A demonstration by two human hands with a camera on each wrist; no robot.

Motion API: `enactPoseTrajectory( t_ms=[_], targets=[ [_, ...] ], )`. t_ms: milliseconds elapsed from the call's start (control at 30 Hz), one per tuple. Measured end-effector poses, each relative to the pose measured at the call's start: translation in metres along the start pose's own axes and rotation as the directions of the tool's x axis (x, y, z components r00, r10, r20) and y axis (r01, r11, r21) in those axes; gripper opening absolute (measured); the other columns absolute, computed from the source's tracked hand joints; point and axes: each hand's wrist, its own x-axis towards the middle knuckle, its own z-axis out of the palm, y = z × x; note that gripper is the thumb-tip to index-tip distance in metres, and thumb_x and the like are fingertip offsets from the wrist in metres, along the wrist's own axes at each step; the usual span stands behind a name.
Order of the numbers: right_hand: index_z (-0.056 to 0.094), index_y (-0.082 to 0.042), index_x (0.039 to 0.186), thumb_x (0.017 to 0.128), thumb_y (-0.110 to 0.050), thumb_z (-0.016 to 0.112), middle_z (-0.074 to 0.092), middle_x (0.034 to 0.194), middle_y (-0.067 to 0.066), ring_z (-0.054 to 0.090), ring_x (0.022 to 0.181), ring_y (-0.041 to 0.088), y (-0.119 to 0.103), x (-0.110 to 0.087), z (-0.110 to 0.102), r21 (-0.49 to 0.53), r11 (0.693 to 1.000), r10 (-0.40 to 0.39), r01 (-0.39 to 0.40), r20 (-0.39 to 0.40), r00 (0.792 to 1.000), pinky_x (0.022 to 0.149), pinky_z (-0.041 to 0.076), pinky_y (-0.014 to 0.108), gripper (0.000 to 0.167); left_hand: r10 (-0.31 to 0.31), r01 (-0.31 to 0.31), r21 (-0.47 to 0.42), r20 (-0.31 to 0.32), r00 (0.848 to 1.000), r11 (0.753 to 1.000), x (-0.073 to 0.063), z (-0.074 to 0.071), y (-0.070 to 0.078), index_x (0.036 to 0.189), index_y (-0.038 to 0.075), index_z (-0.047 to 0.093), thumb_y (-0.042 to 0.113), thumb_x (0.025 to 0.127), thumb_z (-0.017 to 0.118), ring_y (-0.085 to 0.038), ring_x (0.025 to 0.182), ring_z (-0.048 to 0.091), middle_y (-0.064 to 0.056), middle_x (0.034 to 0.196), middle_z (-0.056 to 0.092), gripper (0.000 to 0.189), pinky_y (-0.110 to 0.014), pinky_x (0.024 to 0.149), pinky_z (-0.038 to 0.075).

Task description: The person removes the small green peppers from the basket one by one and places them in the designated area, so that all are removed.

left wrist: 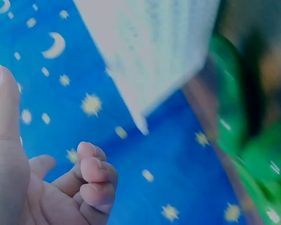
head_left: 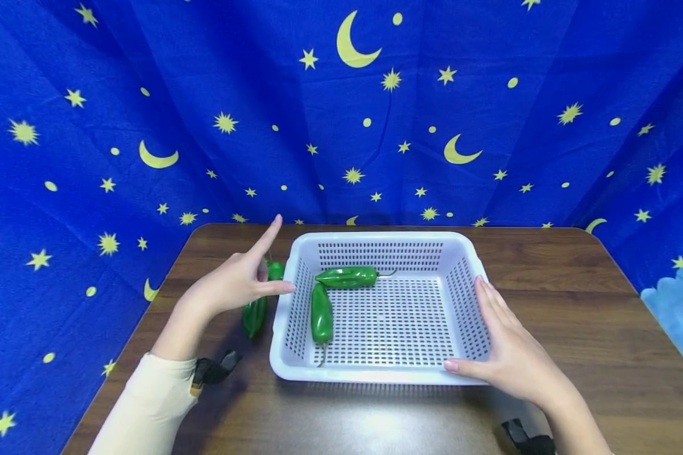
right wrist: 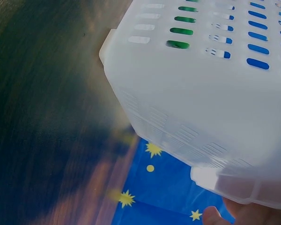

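A white perforated plastic basket (head_left: 375,376) stands on the table, with two green peppers inside: one (head_left: 348,277) lies crosswise at the back, the other (head_left: 321,314) lengthwise at the left. My right hand (head_left: 515,351) holds the basket's front right corner, thumb over the front rim and fingers along the right side; its fingers (right wrist: 257,213) show at the basket's lip in the right wrist view. Beside the left wall, my left hand (head_left: 233,281) holds nothing. Its index finger and thumb are spread, the others loosely bent. More green peppers (head_left: 254,316) lie under and beside it, partly hidden.
The brown wooden table (head_left: 569,303) carries the basket. A blue cloth (head_left: 410,177) with yellow moons and stars hangs behind and along the sides. Black straps (head_left: 216,368) are on both wrists.
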Motion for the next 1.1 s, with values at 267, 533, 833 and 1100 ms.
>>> enactPoseTrajectory(
  t_ms=[267,533,833,1100],
  targets=[
    [-0.006,-0.016,0.160,0.069,-0.065,0.081,0.000,0.168,0.013,0.002,0.155,0.034,0.000,0.000,0.001,0.002,1.000,0.000,0.000,-0.003,1.000,0.118,0.014,0.066,0.135,0.046,-0.047,0.011,0.106,0.993,0.999,0.019,0.028,0.043,0.152,0.044,-0.021,0.063,0.079,0.073,-0.024,0.088,0.068,-0.018,0.115,0.066,0.121,-0.044,0.081,0.056],
    [-0.005,-0.016,0.160,0.069,-0.064,0.081,0.000,0.168,0.013,0.002,0.155,0.034,0.000,0.000,0.001,0.001,1.000,-0.005,0.005,-0.005,1.000,0.119,0.014,0.066,0.134,-0.074,0.053,0.103,0.218,0.973,0.993,0.036,0.052,0.050,0.150,0.042,-0.030,0.061,0.078,0.074,-0.030,0.100,0.069,-0.024,0.127,0.063,0.127,-0.048,0.090,0.053],
    [-0.005,-0.017,0.160,0.070,-0.064,0.081,0.000,0.168,0.013,0.002,0.155,0.034,0.001,0.000,0.002,0.005,1.000,-0.004,0.004,-0.005,1.000,0.120,0.013,0.065,0.134,-0.156,0.099,0.213,0.270,0.950,0.972,0.043,0.077,0.058,0.153,0.036,-0.025,0.053,0.076,0.080,-0.019,0.075,0.064,-0.016,0.093,0.069,0.132,-0.041,0.087,0.053],
    [-0.006,-0.018,0.160,0.070,-0.062,0.082,0.000,0.168,0.011,0.002,0.156,0.032,0.002,0.000,0.002,0.001,1.000,-0.006,0.006,-0.011,1.000,0.119,0.014,0.065,0.134,-0.213,0.144,0.283,0.232,0.949,0.948,0.051,0.093,0.058,0.154,0.037,-0.025,0.058,0.072,0.080,-0.031,0.099,0.069,-0.028,0.126,0.062,0.134,-0.046,0.090,0.054]
  ],
)
